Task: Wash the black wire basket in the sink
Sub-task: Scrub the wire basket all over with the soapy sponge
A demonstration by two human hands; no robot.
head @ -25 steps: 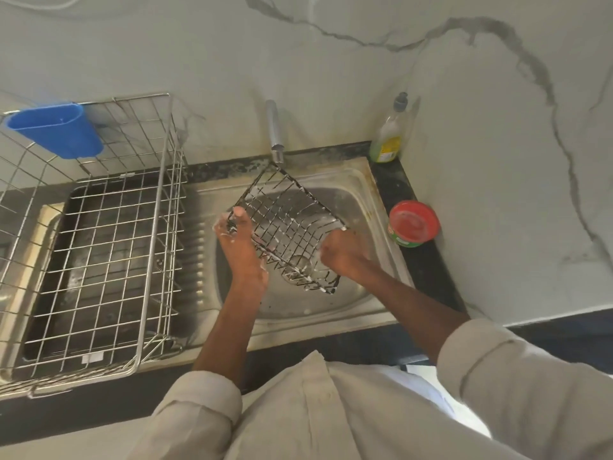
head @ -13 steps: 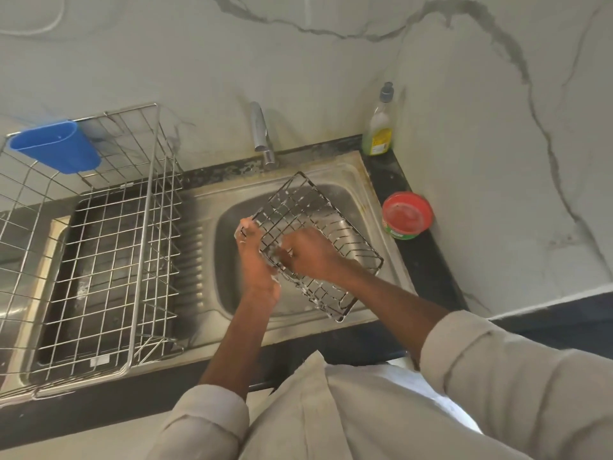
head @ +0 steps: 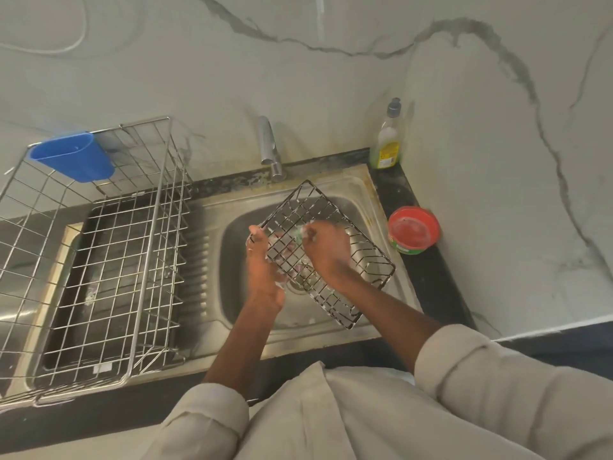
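- While held tilted over the stainless steel sink basin (head: 252, 313), black rectangular wire basket (head: 361, 257) hangs above the drain rather than resting on it; could slip and clatter down, since suds show on the wires and on both hands.
- Large chrome wire dish rack (head: 99, 254) on the draining board to the left: near enough to catch spray or foam if the basket gets swung that way. Low risk, judged from the gap.
- Left hand (head: 262, 270): grasping the basket's near-left corner, thumb up against the rim, fingers behind the mesh. Sole support of the basket by the look of it; soapy grip likely to slide if the scrubbing pushes hard.
- Right hand (head: 326, 249): inside the basket, clenched around something small and greenish with foam, probably a scrubber, though too blurred to name. Knuckles or fingertips could snag between the wires on a fast stroke.
- Chrome tap spout (head: 270, 151) just behind the basket's far corner: raising that corner may knock it. No water seen running, so rinsing apparently not yet done.
- Clear dish-soap bottle with yellow label (head: 386, 144) and round red-lidded tub (head: 413, 229) on the black table edge to the right: tub close to the basket's right side, could be nudged by a wide swing.
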